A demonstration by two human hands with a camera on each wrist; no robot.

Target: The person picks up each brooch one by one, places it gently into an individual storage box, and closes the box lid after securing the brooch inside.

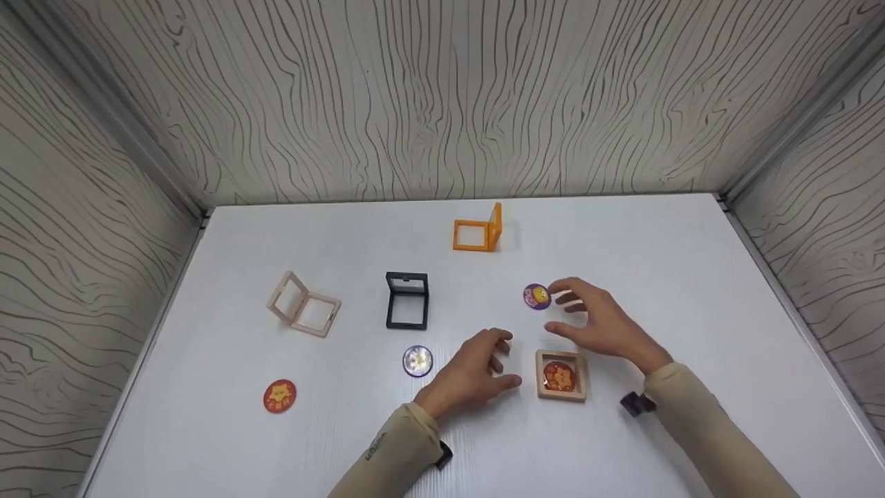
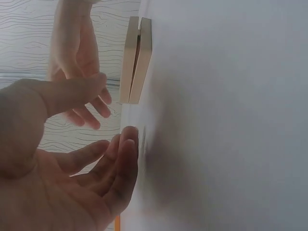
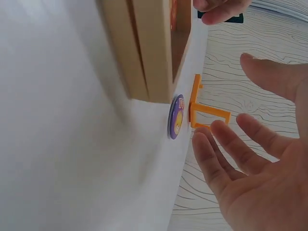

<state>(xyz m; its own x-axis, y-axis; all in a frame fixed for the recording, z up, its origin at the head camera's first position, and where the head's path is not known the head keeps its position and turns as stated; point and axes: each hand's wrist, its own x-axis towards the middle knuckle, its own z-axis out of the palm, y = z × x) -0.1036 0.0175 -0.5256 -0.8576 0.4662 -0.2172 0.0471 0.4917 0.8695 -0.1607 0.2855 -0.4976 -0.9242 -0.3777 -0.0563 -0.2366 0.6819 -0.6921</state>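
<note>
Wooden frame (image 1: 581,377) | red badge (image 1: 559,376) inside | left hand (image 1: 476,370) relaxed, empty | right hand (image 1: 596,321) parted, empty

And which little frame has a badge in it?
The tan wooden frame furthest right: a red badge shows inside. The orange frame, black frame and pale frame stand open with no badge in them.

- Wooden frame (image 1: 581,380), square: laid flat on the table (image 1: 207,443), halves nearly closed.
- Red badge (image 1: 559,377), star-printed: seen in the frame's window.
- Purple badge (image 1: 536,296), yellow-figured: laid face up beyond the frame.
</note>
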